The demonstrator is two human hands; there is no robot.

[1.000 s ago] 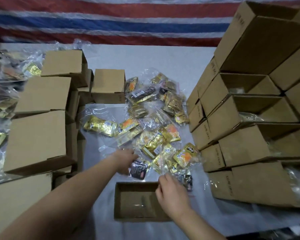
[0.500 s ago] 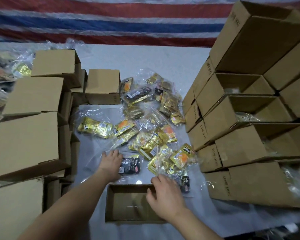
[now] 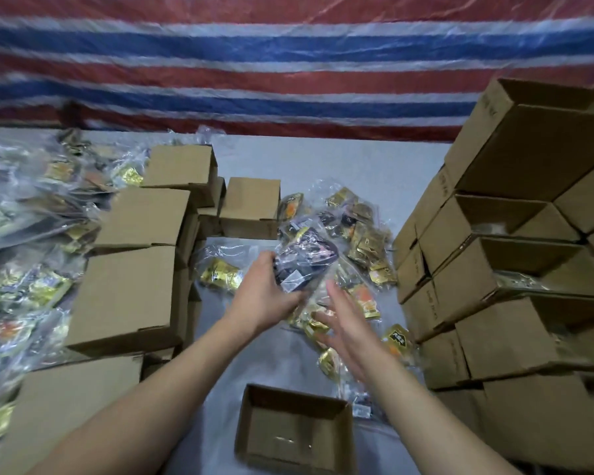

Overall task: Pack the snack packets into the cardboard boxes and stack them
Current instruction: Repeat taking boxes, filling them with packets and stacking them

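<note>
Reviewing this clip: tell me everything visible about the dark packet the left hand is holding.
The dark packet is a black snack pack sealed in a clear, glossy plastic bag, with a small white label near its lower end. It is lifted off the table, tilted, above the pile of gold and orange packets. The left hand grips its lower left edge. The right hand, fingers straight, is just beside it; contact cannot be told. Motion blur hides any print.

A red, white and blue striped woven plastic tarpaulin [image 3: 288, 63] hangs as the backdrop. Below it lies a pale grey table covering [image 3: 340, 162], its surface smooth.
</note>
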